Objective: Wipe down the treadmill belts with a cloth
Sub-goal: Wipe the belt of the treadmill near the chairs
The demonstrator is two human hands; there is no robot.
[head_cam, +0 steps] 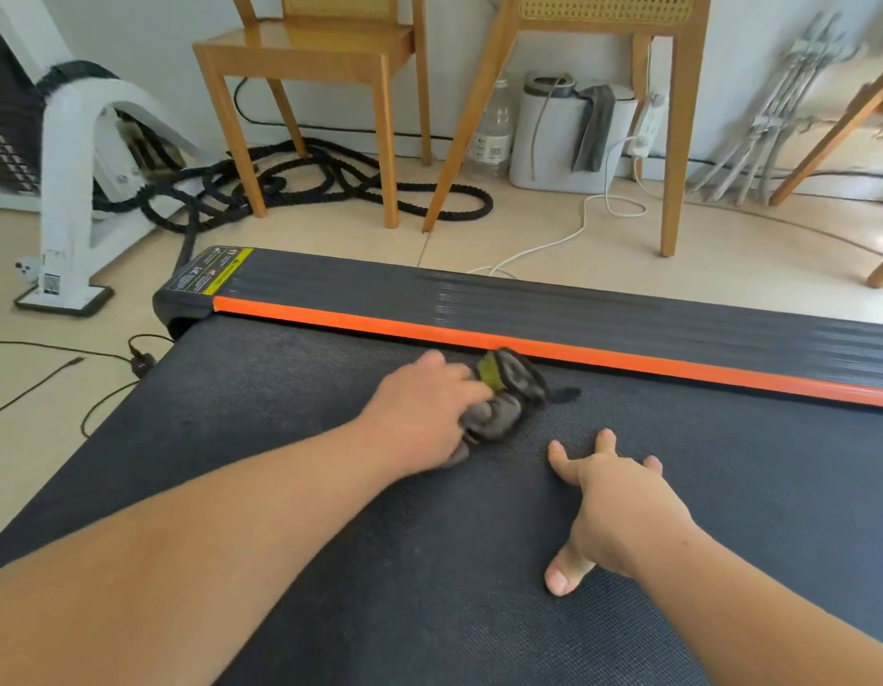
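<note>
Gripping a bunched cloth [509, 396], left hand [419, 418] blurred, right hand [622, 507] spread flat on belt [429, 561], belt's near end cut off

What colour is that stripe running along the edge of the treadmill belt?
The stripe is bright orange, shown best in the head view.

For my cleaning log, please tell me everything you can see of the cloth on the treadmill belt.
The cloth is a small bunched wad of soft fabric, dark grey with a yellow-green patch. It lies crumpled on the black belt, close beside the orange strip. A thin dark end sticks out on its right. The left hand grips its left side.
</note>
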